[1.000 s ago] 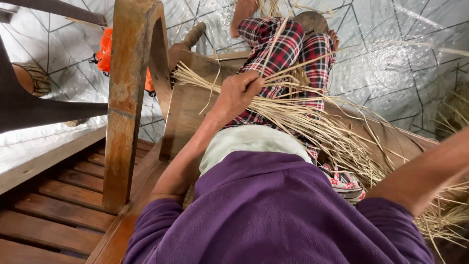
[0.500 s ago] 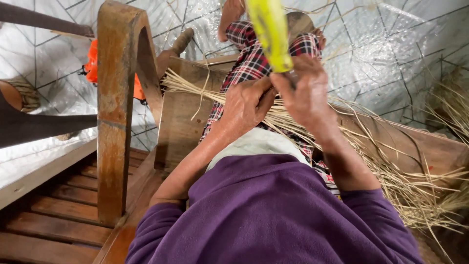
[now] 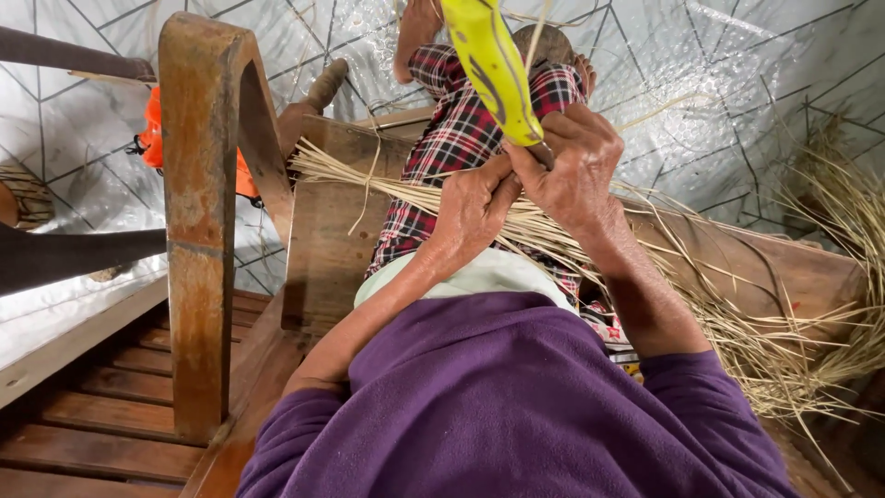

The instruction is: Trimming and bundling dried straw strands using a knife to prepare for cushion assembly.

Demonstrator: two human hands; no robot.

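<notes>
Over pale tiled floor (image 3: 737, 111), our right hand (image 3: 576, 171) had arrived gripping a yellow tool (image 3: 493, 69); left hand (image 3: 470, 207) clenched the straw bundle (image 3: 387, 189).

two hands (image 3: 530, 189), one yellow tool (image 3: 491, 65), one straw bundle (image 3: 645, 267)

Wooden chair arm (image 3: 198, 231), orange object (image 3: 152, 129), tiled floor (image 3: 737, 83).

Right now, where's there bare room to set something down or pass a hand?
Free: the slatted wooden seat left of the armrest post, and the board between that post and the plaid lap. Crowded: the straw bundle across the lap, where the left hand and right hand meet at the yellow tool.
</notes>
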